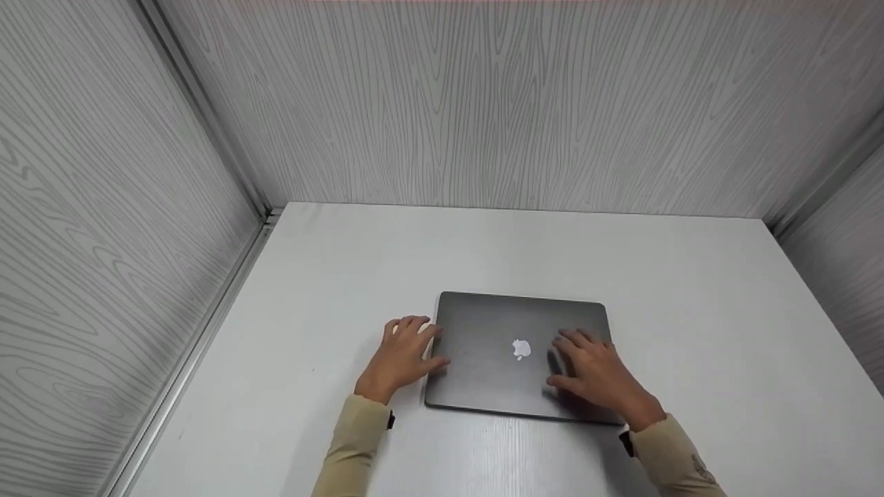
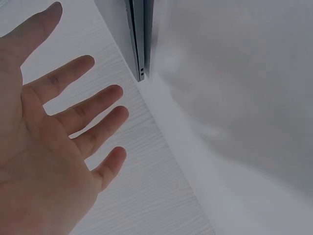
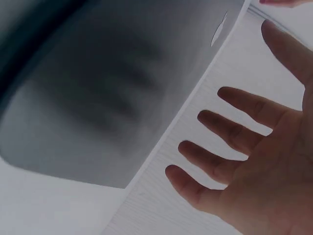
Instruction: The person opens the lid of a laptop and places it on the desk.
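Note:
A closed dark grey laptop (image 1: 483,376) with a white apple logo (image 1: 521,349) lies flat on the white table. My left hand (image 1: 404,355) is at its left edge, fingers spread, with thumb and index fingertip over the lid's border; whether they touch cannot be told. In the left wrist view that hand (image 2: 54,127) shows an empty palm, and the laptop's thin side (image 2: 139,49) with small ports appears beyond the fingers. Over the lid's right part hovers my right hand (image 1: 594,369), casting a shadow. Its fingers (image 3: 234,132) are spread apart and hold nothing in the right wrist view.
Grey wood-grain panels enclose the table (image 1: 331,255): a back wall (image 1: 483,103), a left wall (image 1: 103,241) and a right wall (image 1: 842,276). A metal rail (image 1: 200,352) runs along the left side. Tan sleeves (image 1: 356,438) cover both forearms, with a dark strap at each wrist.

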The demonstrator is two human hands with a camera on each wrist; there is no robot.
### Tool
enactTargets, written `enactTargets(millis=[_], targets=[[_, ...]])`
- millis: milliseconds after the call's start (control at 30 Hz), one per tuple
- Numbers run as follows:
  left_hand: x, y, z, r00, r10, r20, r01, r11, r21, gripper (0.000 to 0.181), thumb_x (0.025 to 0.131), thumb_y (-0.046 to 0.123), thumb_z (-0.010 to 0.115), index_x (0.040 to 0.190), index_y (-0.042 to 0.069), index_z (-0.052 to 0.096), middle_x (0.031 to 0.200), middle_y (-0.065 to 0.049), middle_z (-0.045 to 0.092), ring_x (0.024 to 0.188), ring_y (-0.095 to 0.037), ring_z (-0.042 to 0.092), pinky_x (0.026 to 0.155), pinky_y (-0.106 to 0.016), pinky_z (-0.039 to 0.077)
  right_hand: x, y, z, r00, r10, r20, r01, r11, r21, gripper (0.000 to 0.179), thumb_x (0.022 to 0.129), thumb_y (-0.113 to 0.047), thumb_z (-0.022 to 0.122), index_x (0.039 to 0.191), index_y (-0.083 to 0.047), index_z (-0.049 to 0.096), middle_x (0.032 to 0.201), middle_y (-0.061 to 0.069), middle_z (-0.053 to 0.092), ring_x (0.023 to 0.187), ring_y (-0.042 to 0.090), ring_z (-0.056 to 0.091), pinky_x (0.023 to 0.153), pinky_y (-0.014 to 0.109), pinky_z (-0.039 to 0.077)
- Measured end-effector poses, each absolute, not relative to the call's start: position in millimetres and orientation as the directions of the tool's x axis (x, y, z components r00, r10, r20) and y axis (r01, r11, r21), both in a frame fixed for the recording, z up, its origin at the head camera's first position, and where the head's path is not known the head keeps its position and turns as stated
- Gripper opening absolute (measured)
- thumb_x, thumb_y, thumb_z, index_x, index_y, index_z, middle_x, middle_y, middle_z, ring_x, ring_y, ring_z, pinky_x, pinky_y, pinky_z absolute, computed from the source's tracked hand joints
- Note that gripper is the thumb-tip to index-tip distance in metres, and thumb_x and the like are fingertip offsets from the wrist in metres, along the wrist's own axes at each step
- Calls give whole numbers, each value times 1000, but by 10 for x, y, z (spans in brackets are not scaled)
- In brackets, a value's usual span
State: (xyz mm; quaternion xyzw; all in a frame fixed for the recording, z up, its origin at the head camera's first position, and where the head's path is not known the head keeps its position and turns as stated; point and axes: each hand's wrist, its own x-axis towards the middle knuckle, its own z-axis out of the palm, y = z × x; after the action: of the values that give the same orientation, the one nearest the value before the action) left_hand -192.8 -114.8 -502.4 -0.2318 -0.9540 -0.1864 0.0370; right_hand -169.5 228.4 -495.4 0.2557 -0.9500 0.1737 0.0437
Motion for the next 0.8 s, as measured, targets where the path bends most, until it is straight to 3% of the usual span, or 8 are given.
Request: enactTargets(millis=[233, 433, 800], targets=[[-1791, -1165, -4973, -891, 453, -1, 416, 818, 397, 68, 89, 42, 78, 139, 1, 56, 146, -25, 47, 138, -44, 39, 113, -61, 26, -1552, 2186, -4991, -820, -561, 111, -568, 776, -276, 64, 82, -34, 85, 128, 4, 64, 136, 25, 56, 126, 53, 49, 92, 73, 41], [-1702, -1187, -5021, -893, 450, -18, 410, 828, 384, 79, 83, 43, 83, 141, -2, 54, 151, -28, 41, 141, -47, 34, 114, -62, 23, -1510, 2122, -5048, -774, -621, 125, -631, 739, -236, 67, 77, -36, 89, 125, 5, 64, 134, 25, 57, 122, 53, 51, 88, 74, 43], [-1621, -1185, -5056, -908, 409, -94, 351, 862, 366, 97, 75, 46, 88, 149, -2, 46, 156, -28, 33, 145, -48, 26, 117, -61, 17, -1489, 2088, -5109, -752, -644, 138, -659, 741, -131, 80, 71, -46, 91, 128, 3, 63, 138, 25, 52, 123, 50, 50, 88, 68, 46]])
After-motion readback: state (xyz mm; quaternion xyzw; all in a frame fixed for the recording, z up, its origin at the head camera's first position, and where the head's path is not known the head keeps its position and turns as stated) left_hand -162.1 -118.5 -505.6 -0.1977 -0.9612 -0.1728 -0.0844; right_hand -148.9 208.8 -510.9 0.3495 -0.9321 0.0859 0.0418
